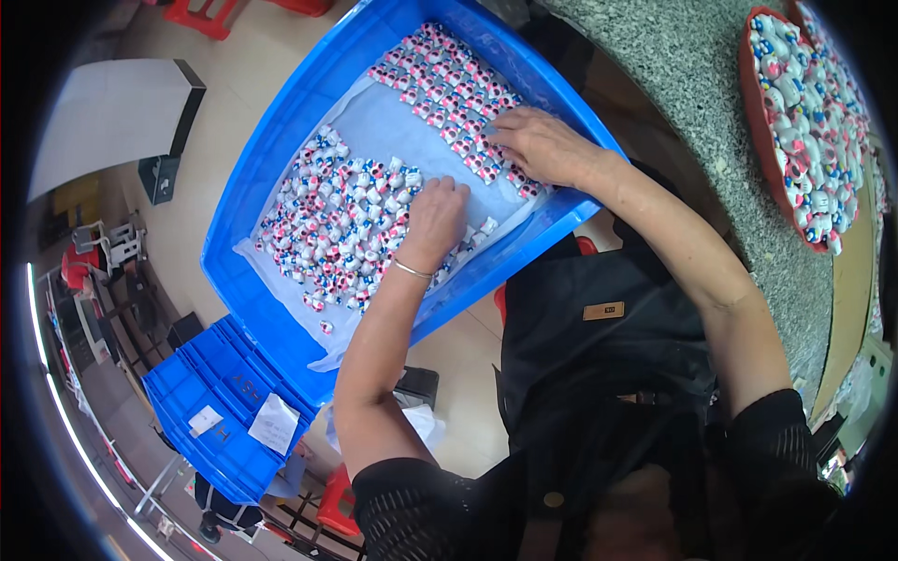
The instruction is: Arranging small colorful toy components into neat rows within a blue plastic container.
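In a blue plastic bin (271,112) lined with thin white sheet (374,122) lie many small white, pink and blue figurines. A loose heap of figurines (346,215) fills the left side, while figurines in close, neat rows (449,79) run along the far right wall. My left hand (438,222), with a bangle at its wrist, is at the heap's right edge, fingers curled downward and together; their tips are hidden. Over the near end of the rows, my right hand (538,145) bends its fingers down onto the figurines. Whatever is between its fingertips is too small to make out.
On the right, a speckled grey stone counter (692,84) carries a red basin (756,122) heaped with similar figurines. More blue bins (210,402) with paper labels stand at the lower left. Red stools (201,14) are on the floor beyond. A black apron (608,346) covers my lap.
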A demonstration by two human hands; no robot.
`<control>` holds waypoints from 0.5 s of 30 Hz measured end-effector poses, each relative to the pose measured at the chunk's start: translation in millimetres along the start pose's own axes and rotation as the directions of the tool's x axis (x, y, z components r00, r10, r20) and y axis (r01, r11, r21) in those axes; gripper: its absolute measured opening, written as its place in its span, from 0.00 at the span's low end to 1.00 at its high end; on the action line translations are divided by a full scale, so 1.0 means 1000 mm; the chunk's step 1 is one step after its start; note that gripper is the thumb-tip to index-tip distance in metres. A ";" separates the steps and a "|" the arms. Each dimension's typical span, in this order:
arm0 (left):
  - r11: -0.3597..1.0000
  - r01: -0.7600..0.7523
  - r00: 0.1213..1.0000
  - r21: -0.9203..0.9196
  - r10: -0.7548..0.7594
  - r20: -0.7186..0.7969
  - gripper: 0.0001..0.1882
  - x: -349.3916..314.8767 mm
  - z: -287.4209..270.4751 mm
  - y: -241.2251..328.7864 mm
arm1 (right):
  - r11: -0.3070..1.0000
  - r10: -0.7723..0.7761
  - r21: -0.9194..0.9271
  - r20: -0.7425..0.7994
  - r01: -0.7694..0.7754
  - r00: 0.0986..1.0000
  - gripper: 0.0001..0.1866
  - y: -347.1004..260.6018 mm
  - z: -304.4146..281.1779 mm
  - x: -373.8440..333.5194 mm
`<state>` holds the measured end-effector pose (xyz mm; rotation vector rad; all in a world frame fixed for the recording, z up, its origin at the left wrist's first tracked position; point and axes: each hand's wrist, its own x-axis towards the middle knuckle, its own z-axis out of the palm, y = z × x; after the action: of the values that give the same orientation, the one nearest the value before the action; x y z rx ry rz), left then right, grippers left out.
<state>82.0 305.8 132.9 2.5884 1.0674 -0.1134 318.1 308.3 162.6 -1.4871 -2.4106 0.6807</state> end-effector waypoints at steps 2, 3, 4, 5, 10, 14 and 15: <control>0.978 0.031 0.997 -0.208 -0.044 -0.057 0.16 -0.001 0.000 -0.002 | 1.000 -0.009 0.027 -0.044 0.010 0.999 0.13 0.002 -0.005 -0.009; 0.977 0.033 0.998 -0.210 -0.044 -0.046 0.16 -0.002 -0.001 -0.003 | 0.999 -0.017 0.050 -0.105 0.023 0.994 0.14 0.002 -0.006 -0.012; 0.893 0.096 0.995 -0.440 -0.098 0.018 0.15 -0.004 -0.002 -0.004 | 0.998 -0.009 0.055 -0.090 0.014 0.996 0.14 0.001 -0.005 -0.014; 0.759 0.146 0.989 -0.635 -0.126 0.076 0.15 -0.005 -0.002 -0.003 | 0.998 0.000 0.058 -0.049 0.003 0.999 0.14 0.001 -0.002 -0.014; 0.171 0.460 0.882 -0.871 -0.204 0.425 0.20 -0.008 0.004 0.012 | 0.998 0.009 0.065 0.003 -0.009 1.000 0.14 0.003 0.007 -0.014; 0.394 0.499 0.864 -0.772 -0.303 0.403 0.16 0.003 0.013 0.019 | 0.998 0.012 0.066 -0.022 -0.010 1.000 0.14 0.005 0.007 -0.013; 0.630 0.356 0.934 -0.690 -0.235 0.268 0.15 0.004 0.015 0.018 | 0.997 0.007 0.075 -0.038 -0.004 0.999 0.14 0.005 0.007 -0.013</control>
<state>98.4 291.9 123.1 1.6365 1.1673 0.0379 324.4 296.6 154.6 -1.4641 -2.3274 0.7294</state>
